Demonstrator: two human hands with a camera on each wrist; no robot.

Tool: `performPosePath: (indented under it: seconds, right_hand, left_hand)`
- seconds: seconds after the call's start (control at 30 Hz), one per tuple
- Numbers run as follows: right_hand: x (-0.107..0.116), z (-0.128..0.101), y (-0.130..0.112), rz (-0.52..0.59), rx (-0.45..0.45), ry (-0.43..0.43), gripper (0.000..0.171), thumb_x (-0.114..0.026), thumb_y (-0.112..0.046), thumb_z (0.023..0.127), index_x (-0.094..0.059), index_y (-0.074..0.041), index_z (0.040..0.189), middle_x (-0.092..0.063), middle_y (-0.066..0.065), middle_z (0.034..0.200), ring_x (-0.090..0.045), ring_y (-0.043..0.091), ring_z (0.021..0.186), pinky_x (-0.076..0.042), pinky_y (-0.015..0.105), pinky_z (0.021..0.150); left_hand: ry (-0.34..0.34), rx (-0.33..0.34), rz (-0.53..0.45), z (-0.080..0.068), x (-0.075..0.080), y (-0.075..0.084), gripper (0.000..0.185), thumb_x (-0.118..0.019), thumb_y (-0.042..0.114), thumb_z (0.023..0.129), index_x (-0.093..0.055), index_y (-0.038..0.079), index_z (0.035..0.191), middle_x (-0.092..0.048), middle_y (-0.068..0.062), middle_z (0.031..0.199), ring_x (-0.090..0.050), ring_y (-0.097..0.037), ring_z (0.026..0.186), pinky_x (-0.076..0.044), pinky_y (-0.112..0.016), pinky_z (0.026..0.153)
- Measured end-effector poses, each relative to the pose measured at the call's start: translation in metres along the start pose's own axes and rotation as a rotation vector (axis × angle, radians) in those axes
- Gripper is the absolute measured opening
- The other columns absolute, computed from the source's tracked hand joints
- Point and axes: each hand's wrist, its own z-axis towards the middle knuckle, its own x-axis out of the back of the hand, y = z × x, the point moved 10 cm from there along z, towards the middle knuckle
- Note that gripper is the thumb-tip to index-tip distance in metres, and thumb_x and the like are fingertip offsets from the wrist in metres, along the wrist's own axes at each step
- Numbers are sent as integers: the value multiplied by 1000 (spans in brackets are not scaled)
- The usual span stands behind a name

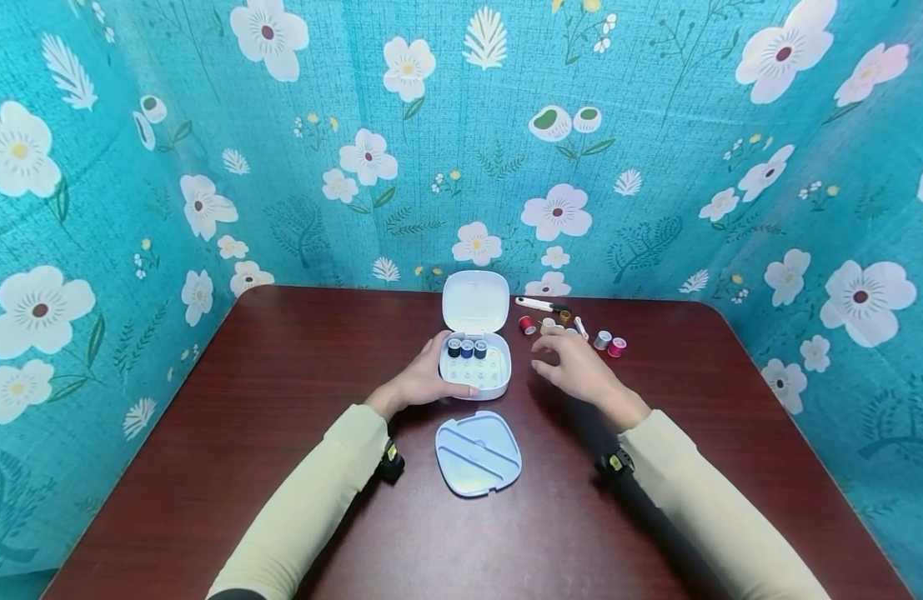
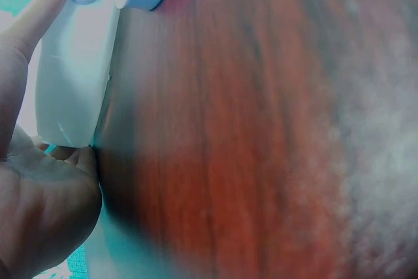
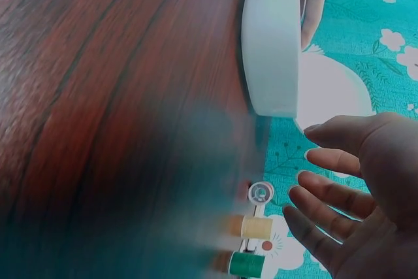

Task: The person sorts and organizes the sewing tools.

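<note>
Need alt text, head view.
A person's left hand grips an open white case holding three dark thread spools; the right hand is near loose spools. A pale blue panel lies nearer the camera on the dark table.

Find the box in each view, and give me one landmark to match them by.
Head: box near the middle, lid raised, spools inside.
Left wrist: box at upper left, seen side-on.
Right wrist: box in the upper half, right of centre, also side-on.
Shared landmark: the left hand, gripping the box in all three.
</note>
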Motion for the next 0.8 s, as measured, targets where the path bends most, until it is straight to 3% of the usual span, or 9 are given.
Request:
performPosePath:
  seconds: [0.13, 0.27, 0.8]
  right_hand:
    - [1, -3, 6, -12, -25, -3, 32, -81, -14, 88, -73, -1, 116, -69, 18, 122, -64, 34, 110, -55, 51, 91]
    - [4, -7, 10, -10, -42, 0, 32, -81, -13, 88, -73, -1, 116, -70, 15, 112, -65, 31, 101, -56, 49, 86]
    - [17, -17, 21, -55, -9, 59, 26, -80, -11, 88, -74, 0, 110, -69, 18, 110, -63, 32, 96, -54, 52, 87]
  left_hand:
    - [-2, 0, -2, 0, 1, 1, 114, -97, 40, 68, -28, 16, 155, -42, -9, 143, -44, -24, 128, -35, -45, 112]
    - [-5, 10, 5, -1, 1, 1, 114, -96, 41, 68, -28, 17, 156, -42, -9, 144, -44, -25, 128, -35, -45, 112]
    - [-3, 4, 9, -1, 0, 2, 113, -96, 38, 69, -28, 16, 156, -42, -10, 144, -45, -27, 128, -34, -46, 112]
